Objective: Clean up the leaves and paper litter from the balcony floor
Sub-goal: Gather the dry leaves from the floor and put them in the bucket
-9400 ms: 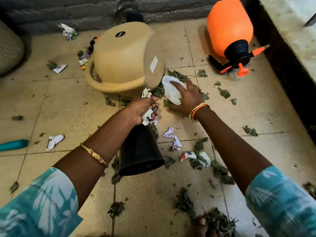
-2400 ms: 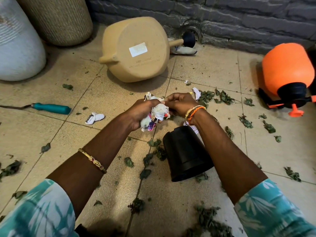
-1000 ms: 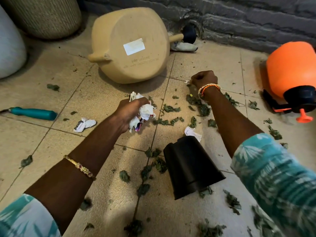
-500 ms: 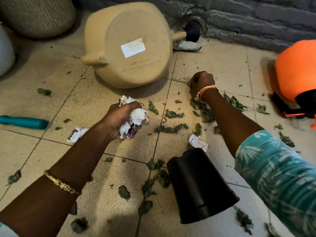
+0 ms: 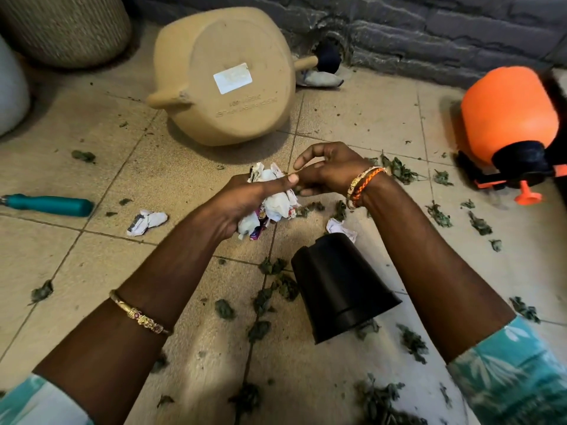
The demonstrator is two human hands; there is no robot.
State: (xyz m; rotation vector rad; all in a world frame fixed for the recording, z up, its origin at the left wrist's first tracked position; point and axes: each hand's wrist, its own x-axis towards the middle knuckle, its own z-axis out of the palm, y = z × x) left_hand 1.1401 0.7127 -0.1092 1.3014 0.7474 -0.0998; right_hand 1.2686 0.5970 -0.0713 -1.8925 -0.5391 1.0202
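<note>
Watering can (image 5: 227, 78) behind hands, sprayer (image 5: 507, 118) right, trowel (image 5: 49, 205) left, pot (image 5: 340, 286) nearest.

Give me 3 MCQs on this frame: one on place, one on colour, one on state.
1. Where is the crumpled paper scrap that lies alone on the floor?
A. just right of the teal tool handle
B. inside the black pot
C. on the orange sprayer

2. What colour is the sprayer tank?
A. teal
B. orange
C. beige

3. How does the black pot lie?
A. upright
B. on its side
C. stacked in the watering can

Answers: 1 A, it lies on the tile beside the handle's end. 2 B, the tank is bright orange. 3 B, its wall rests on the floor.
</note>
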